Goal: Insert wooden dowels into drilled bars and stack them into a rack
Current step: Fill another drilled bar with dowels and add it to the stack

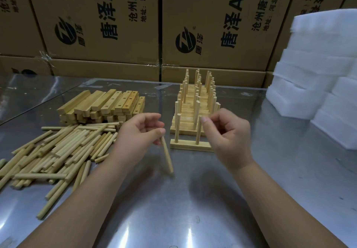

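The left hand pinched a pale round wooden dowel, likely bound upright for the nearest drilled light-wood bar, beside the curled right hand, its hold unclear

Left forearm and right forearm bare, reaching forward from the lower corners and converging. Left hand: fingers curled, thumb and forefinger pinching the top end of a dowel that hangs slanted downward. Right hand: thumb side up, fingers curled inward, thumb tip by forefinger; whether it holds anything is hidden.
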